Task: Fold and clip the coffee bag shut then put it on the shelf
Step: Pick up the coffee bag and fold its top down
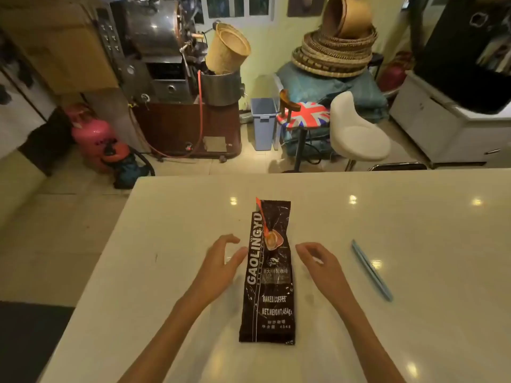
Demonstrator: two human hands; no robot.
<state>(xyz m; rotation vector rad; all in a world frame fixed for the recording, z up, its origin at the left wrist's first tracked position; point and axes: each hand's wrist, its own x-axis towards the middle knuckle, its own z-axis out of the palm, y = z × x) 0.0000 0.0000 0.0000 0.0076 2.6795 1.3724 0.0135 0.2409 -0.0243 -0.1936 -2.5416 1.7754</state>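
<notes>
A dark brown coffee bag [269, 275] with white lettering lies flat and unfolded on the white table [166, 244], its top end pointing away from me. My left hand [221, 265] hovers just left of the bag's middle, fingers spread, thumb close to the bag's edge. On the other side, my right hand [320, 262] is a little apart from the bag with its fingers curled and empty. A long light-blue sealing clip [372, 269] lies on the table to the right of my right hand.
Beyond the table's far edge stand a white chair [356, 131], a flag-patterned stool [307, 114], a blue bin [264, 123], a coffee roaster [166, 64], a pink gas cylinder [92, 136] and stacked woven baskets [334, 51]. No shelf is clearly visible.
</notes>
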